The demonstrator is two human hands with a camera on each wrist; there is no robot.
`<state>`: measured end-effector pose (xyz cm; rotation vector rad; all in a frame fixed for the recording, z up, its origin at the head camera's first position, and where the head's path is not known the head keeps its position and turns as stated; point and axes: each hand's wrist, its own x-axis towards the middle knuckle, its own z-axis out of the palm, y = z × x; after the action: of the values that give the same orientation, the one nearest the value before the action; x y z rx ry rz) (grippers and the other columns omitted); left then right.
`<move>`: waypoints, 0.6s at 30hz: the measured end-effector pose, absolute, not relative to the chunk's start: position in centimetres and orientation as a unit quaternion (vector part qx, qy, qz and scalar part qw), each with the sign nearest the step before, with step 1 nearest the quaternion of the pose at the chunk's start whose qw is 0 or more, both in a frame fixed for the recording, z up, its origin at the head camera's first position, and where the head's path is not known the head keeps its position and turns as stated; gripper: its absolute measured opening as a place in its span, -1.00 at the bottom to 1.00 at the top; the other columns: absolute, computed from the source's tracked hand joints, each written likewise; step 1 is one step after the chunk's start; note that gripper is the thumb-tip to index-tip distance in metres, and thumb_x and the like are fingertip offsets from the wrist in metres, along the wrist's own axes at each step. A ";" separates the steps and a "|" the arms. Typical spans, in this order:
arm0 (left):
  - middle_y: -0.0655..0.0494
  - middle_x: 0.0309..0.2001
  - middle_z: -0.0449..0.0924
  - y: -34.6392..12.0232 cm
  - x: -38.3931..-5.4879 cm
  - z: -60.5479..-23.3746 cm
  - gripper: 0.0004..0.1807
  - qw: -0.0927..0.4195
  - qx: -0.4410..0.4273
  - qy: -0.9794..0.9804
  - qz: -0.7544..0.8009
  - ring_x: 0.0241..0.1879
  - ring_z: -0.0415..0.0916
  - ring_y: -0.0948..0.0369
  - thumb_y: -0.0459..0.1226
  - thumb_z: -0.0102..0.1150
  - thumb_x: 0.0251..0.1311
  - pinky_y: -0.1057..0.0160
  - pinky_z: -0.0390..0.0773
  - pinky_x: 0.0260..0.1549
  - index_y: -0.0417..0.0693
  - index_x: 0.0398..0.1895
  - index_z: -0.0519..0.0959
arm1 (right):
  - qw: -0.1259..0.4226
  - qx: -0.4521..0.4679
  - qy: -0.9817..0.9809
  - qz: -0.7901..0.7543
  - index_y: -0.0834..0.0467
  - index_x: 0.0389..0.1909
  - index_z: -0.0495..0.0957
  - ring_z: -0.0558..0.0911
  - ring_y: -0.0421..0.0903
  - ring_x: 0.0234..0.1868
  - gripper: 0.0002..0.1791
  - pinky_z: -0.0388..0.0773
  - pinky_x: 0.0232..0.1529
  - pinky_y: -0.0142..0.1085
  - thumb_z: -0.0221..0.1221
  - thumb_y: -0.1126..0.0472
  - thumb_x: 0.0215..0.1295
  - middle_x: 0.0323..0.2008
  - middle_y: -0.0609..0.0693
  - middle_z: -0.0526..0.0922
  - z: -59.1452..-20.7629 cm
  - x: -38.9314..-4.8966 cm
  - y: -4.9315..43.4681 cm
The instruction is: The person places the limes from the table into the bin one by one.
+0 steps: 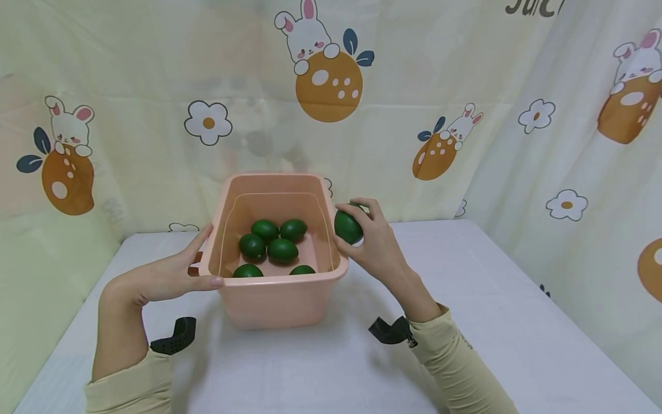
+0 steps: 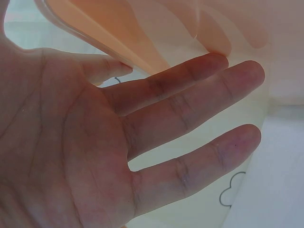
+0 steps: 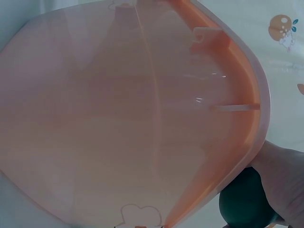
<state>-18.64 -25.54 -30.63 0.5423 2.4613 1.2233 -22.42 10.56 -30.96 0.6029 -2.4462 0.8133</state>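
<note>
A pink plastic bin (image 1: 279, 296) stands on the white table, with several dark green oval fruits (image 1: 282, 251) lying inside. My left hand (image 1: 162, 279) is at the bin's left side, thumb along the near corner of the rim. In the left wrist view, the fingers (image 2: 190, 109) extend straight against and beside the pink wall (image 2: 133, 28). Just outside the right rim, my right hand (image 1: 374, 247) pinches one dark green oval fruit (image 1: 347, 227) between thumb and fingers. The right wrist view has that fruit (image 3: 246, 199) beside the bin's outer edge (image 3: 263, 95).
Behind the table (image 1: 445, 345) hangs a pale curtain (image 1: 155, 69) printed with rabbits and flowers; it continues along both sides. A black wrist mount (image 1: 176, 336) sits at the left wrist, another black mount (image 1: 390, 330) at the right.
</note>
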 end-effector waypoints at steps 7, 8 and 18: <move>-0.16 0.44 0.03 -25.5 -18.7 -30.6 0.14 0.174 0.186 0.869 0.425 0.35 0.19 -0.16 0.04 0.20 0.17 -0.24 0.30 0.18 0.50 0.43 -0.55 | 0.247 0.223 -0.895 0.297 0.01 0.21 0.45 0.57 0.09 0.02 -0.40 0.61 -0.05 -0.13 0.35 0.13 0.09 0.23 0.07 0.25 -31.0 -22.5 10.6; -0.16 0.44 0.03 -25.5 -18.7 -30.6 0.14 0.174 0.186 0.869 0.425 0.35 0.18 -0.16 0.04 0.20 0.17 -0.24 0.29 0.18 0.50 0.43 -0.56 | 0.247 0.223 -0.895 0.298 0.01 0.21 0.45 0.57 0.09 0.02 -0.40 0.61 -0.05 -0.13 0.35 0.13 0.09 0.23 0.08 0.25 -31.0 -22.4 10.6; -0.16 0.43 0.03 -25.5 -18.6 -30.5 0.14 0.176 0.186 0.871 0.420 0.32 0.23 -0.15 0.05 0.20 0.17 -0.24 0.32 0.15 0.54 0.42 -0.56 | 0.244 0.224 -0.894 0.301 0.01 0.21 0.44 0.56 0.09 0.02 -0.39 0.61 -0.05 -0.13 0.35 0.14 0.09 0.23 0.07 0.24 -30.9 -22.2 10.5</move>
<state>-18.62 -25.54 -30.52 0.5264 2.4666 1.1881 -22.21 10.45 -30.87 0.6119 -2.4430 0.8212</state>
